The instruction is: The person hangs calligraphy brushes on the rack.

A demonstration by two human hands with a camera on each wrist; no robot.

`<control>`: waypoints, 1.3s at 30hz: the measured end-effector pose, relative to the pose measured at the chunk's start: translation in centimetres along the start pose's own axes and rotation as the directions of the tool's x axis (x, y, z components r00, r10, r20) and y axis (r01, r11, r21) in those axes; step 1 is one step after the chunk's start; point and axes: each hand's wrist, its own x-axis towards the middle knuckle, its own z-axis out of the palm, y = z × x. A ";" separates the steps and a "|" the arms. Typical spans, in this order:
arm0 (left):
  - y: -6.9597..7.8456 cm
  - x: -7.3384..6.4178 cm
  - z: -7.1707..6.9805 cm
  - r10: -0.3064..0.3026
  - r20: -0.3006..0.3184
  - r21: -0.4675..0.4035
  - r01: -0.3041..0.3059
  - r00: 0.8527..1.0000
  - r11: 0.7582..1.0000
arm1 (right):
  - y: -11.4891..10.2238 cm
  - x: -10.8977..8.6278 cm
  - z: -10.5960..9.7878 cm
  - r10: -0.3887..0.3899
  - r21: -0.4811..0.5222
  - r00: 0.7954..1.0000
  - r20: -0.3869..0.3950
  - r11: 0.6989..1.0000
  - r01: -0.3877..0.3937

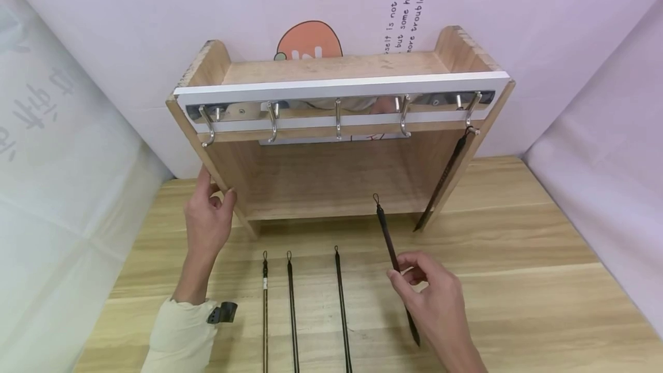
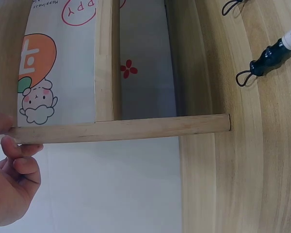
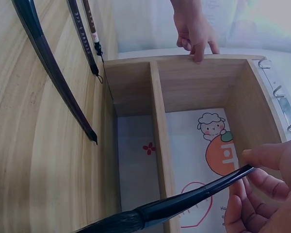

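My right hand [image 1: 434,292] pinches a dark calligraphy brush [image 1: 387,233] between thumb and fingers. Its hanging loop points up toward the wooden shelf [image 1: 326,174]. In the right wrist view the brush's dark bristles [image 3: 114,223] slant down to the lower left. At the other side, my left hand [image 1: 208,217] grips the edge of the shelf's left side panel [image 2: 136,130], thumb on one face and fingers on the other. Another dark brush [image 1: 446,174] hangs by its loop from the rightmost hook [image 1: 472,109] on the metal rail [image 1: 311,109].
Three more brushes lie side by side on the wooden table: a brown one [image 1: 265,309] with a white label, then two dark ones, left [image 1: 292,309] and right [image 1: 342,304]. Other hooks [image 1: 338,118] along the rail carry nothing. Printed white cloth [image 1: 155,16] stands behind.
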 end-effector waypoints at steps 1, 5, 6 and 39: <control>0.0 0.0 0.0 -0.002 0.000 0.002 0.002 1.000 1.000 | 0.0 0.1 0.0 -0.003 0.001 1.000 0.000 1.000 0.003; 0.0 0.0 0.0 -0.006 0.000 0.007 0.006 1.000 1.000 | 0.0 0.5 -0.2 -0.012 0.006 1.000 -0.005 1.000 0.013; 0.0 0.0 0.0 -0.005 -0.001 0.007 0.005 1.000 1.000 | 0.0 0.6 -0.2 -0.007 0.009 1.000 -0.005 1.000 0.007; -0.1 0.1 0.2 0.016 -0.004 0.005 -0.016 1.000 1.000 | -1.1 5.0 -2.9 0.057 0.133 0.996 -0.065 0.990 -0.048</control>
